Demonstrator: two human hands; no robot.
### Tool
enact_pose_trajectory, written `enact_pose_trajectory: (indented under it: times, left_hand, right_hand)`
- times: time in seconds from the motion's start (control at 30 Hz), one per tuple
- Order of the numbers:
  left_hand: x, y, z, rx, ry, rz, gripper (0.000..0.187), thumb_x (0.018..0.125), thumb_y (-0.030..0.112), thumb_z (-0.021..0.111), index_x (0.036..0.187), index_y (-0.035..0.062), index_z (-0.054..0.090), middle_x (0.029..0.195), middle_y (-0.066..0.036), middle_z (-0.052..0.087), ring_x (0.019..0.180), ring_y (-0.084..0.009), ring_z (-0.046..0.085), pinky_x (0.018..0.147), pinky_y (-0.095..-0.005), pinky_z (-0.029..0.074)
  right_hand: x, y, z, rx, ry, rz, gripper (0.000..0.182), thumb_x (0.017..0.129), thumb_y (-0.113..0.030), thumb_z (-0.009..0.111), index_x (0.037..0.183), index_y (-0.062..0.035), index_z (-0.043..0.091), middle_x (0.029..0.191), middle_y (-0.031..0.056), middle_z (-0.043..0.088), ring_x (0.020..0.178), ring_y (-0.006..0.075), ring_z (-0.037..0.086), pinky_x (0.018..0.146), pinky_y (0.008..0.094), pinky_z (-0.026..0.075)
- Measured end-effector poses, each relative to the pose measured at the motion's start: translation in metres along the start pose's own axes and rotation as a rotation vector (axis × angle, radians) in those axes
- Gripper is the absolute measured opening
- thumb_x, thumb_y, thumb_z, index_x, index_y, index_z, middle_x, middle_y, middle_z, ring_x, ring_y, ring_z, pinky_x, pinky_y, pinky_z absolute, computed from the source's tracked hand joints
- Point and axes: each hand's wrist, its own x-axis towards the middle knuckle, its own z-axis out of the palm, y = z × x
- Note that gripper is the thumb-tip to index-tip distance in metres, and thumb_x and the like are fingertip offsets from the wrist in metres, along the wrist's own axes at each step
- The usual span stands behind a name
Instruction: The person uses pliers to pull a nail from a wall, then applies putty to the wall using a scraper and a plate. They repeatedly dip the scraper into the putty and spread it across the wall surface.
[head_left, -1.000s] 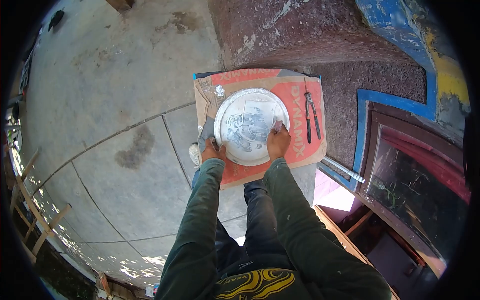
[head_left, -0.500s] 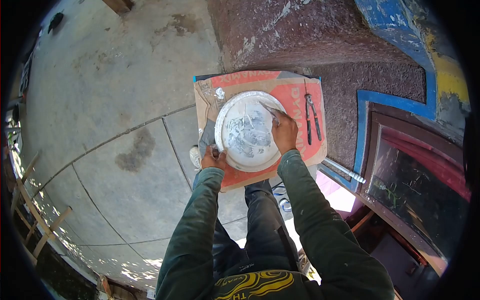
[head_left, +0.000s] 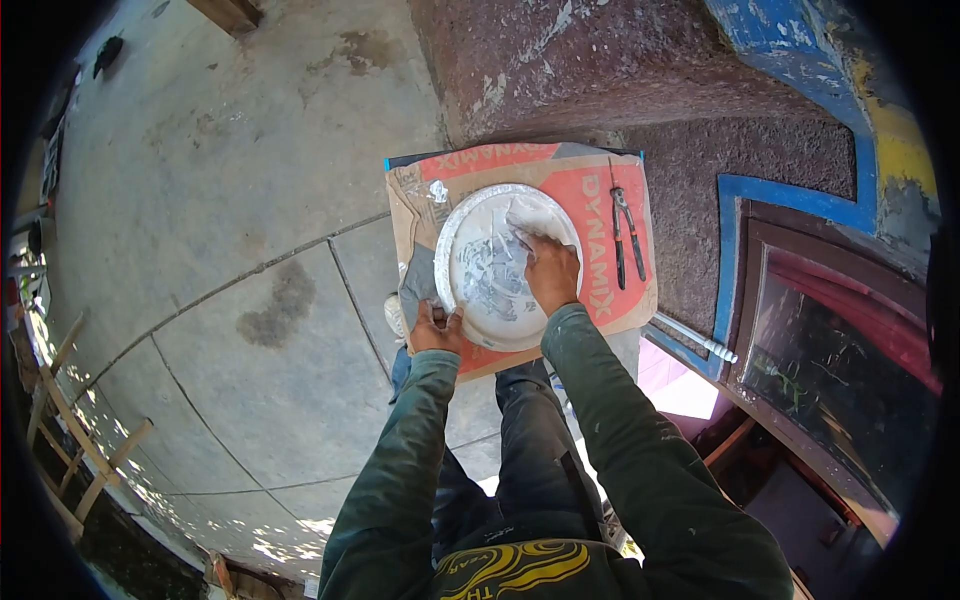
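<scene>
A round white-coated plate [head_left: 453, 222] with grey smears inside lies on a red and brown paper sheet [head_left: 600, 290] printed DYNAMIX. My left hand [head_left: 436, 328] grips its lower left rim, fingers curled. Over the plate's upper right part, my right hand [head_left: 552, 272] is closed on a thin pale piece [head_left: 534, 213], perhaps a scraper or cloth; its exact kind is unclear. Black-handled pincers [head_left: 627, 225] rest on the sheet to the right of the plate.
A rough maroon wall [head_left: 600, 80] rises beyond the sheet. On the right are a blue-edged window [head_left: 840, 350] and a white pole [head_left: 695, 337]. Concrete floor [head_left: 220, 180] spreads to the left, with wooden bars [head_left: 80, 430] at the lower left.
My right hand has moved a little left on the plate, and the thin pale piece now shows broader. The plate appears slightly further right in the view. My left hand still holds the rim.
</scene>
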Motion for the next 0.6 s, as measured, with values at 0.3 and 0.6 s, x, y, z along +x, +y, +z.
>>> enact_pose_trajectory:
  times: [0.3, 0.6]
  left_hand:
    - [0.001, -0.004, -0.002, 0.007, -0.010, -0.080, 0.041, 0.084, 0.014, 0.082, 0.115, -0.0049, 0.062, 0.084, -0.007, 0.070, 0.075, -0.0156, 0.066, 0.072, -0.0309, 0.054]
    - [0.012, -0.052, -0.008, 0.363, -0.059, 0.062, 0.050, 0.084, 0.023, 0.076, 0.127, 0.0026, 0.065, 0.098, -0.015, 0.076, 0.090, -0.0279, 0.074, 0.082, -0.0392, 0.057]
  right_hand:
    - [-0.034, 0.025, -0.048, 0.578, -0.370, -0.003, 0.035, 0.087, -0.005, 0.068, 0.121, -0.0008, 0.069, 0.106, 0.0125, 0.075, 0.093, 0.0291, 0.072, 0.087, 0.0399, 0.055]
    - [-0.051, 0.058, -0.066, 1.670, -0.508, 0.439, 0.031, 0.093, -0.004, 0.069, 0.124, 0.0010, 0.067, 0.114, 0.0097, 0.072, 0.102, 0.0195, 0.071, 0.094, 0.0341, 0.056]
